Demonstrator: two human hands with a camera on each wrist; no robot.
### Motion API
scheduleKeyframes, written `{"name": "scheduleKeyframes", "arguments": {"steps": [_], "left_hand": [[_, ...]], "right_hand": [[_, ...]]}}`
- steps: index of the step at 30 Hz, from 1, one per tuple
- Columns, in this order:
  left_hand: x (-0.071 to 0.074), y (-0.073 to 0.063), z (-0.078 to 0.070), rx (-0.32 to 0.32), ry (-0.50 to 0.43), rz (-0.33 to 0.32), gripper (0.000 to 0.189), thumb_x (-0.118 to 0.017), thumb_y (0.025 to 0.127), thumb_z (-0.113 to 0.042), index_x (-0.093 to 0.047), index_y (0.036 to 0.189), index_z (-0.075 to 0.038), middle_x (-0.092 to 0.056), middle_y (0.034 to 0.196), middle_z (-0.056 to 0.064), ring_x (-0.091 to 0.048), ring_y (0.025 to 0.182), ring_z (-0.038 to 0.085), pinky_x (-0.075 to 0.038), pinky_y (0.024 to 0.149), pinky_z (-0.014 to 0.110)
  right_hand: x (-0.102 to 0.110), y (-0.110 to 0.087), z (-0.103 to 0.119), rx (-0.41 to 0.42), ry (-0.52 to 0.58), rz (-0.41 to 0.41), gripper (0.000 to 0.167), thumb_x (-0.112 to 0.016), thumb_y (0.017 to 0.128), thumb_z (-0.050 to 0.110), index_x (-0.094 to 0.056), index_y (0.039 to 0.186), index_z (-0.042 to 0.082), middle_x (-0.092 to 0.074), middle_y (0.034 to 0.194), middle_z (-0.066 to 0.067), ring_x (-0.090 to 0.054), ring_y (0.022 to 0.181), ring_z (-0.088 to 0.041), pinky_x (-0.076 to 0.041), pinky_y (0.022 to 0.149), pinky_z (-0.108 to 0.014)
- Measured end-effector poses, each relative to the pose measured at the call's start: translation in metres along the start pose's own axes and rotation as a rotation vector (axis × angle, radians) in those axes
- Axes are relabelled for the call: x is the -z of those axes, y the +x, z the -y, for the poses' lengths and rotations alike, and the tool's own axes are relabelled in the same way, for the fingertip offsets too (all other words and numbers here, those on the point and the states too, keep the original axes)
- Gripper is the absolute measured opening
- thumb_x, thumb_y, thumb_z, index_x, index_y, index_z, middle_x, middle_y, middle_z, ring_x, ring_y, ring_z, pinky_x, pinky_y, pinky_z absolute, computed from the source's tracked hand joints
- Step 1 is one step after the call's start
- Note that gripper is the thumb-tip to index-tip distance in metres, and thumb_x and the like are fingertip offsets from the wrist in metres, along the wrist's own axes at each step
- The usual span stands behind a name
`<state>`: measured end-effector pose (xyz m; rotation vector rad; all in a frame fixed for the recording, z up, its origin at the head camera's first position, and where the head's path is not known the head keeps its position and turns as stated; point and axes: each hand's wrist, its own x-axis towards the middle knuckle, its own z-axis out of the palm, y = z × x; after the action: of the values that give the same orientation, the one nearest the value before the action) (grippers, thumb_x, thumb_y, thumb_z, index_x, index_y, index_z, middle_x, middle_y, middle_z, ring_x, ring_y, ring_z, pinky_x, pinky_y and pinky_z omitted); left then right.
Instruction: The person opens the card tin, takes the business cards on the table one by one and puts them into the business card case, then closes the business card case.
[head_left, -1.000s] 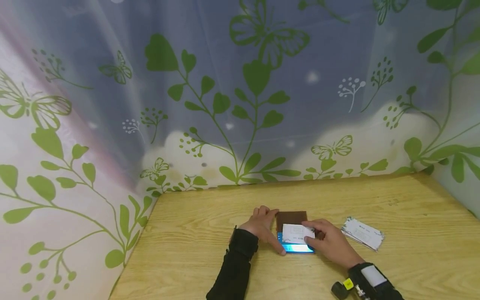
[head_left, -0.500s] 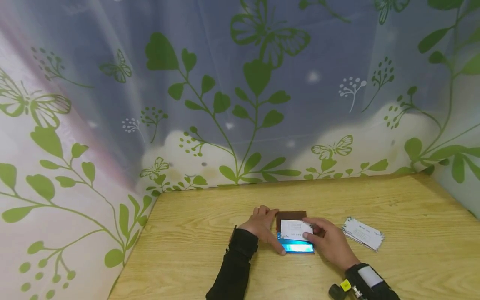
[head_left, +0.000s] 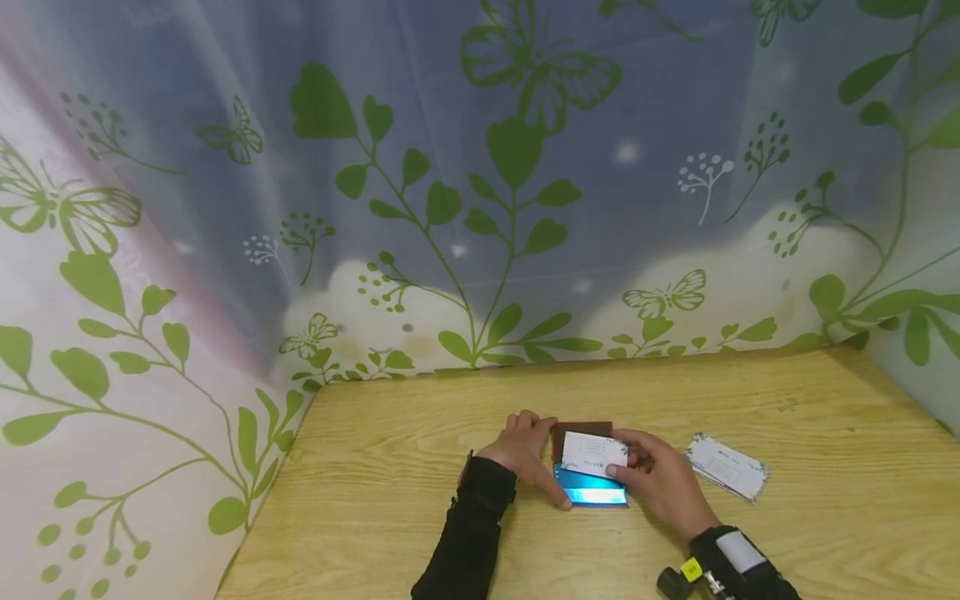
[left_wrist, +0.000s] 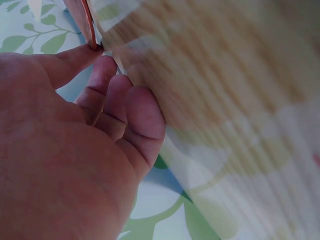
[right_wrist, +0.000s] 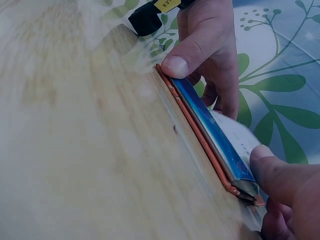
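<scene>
Card holder (head_left: 582,428), brown with a shiny blue panel (head_left: 600,493), is lying between the two hands — left hand (head_left: 523,452) spread along its left edge, thumb and index finger at the corners. Right hand (head_left: 666,485) has a white card (head_left: 592,453) pinched over the holder — more cards (head_left: 726,467) sit just off that hand's outer side.

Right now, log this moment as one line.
left hand: touches brown case | right hand: pinches white card over case | other cards: on table, beside right hand
</scene>
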<state>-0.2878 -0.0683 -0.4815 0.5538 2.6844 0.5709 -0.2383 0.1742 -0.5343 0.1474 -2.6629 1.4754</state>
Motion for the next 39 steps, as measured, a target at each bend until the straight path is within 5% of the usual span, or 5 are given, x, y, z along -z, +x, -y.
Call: {"name": "scheduleKeyframes", "arguments": {"steps": [22, 33, 39], "left_hand": [[-0.0007, 0.003, 0.0025, -0.001, 0.025, 0.002, 0.13, -0.099, 0.055, -0.054, -0.035, 0.162, -0.02, -0.041, 0.138, 0.004, -0.035, 0.119, 0.02, -0.046, 0.097, 0.035], [-0.0009, 0.0031, 0.0014, 0.0, 0.025, -0.001, 0.129, -0.099, 0.055, -0.054, -0.035, 0.162, -0.02, -0.041, 0.139, 0.004, -0.036, 0.119, 0.019, -0.046, 0.097, 0.035], [-0.0008, 0.0018, 0.001, 0.0, 0.009, 0.002, 0.13, -0.1, 0.055, -0.052, -0.035, 0.163, -0.02, -0.04, 0.142, 0.005, -0.036, 0.121, 0.02, -0.047, 0.097, 0.036]], "right_hand": [[-0.0011, -0.0016, -0.0007, 0.079, -0.032, 0.002, 0.044, -0.081, 0.091, 0.017, -0.069, 0.132, 0.009, -0.066, 0.091, 0.0, -0.063, 0.08, -0.012, -0.052, 0.068, -0.025], [-0.0036, -0.001, -0.003, 0.158, -0.003, 0.027, 0.038, -0.076, 0.094, 0.008, -0.07, 0.132, 0.009, -0.057, 0.086, 0.002, -0.055, 0.074, -0.011, -0.047, 0.063, -0.026], [-0.0034, -0.0004, -0.0022, 0.131, -0.031, 0.054, 0.038, -0.074, 0.096, 0.008, -0.07, 0.133, 0.01, -0.058, 0.09, 0.001, -0.054, 0.077, -0.013, -0.046, 0.066, -0.026]]}}
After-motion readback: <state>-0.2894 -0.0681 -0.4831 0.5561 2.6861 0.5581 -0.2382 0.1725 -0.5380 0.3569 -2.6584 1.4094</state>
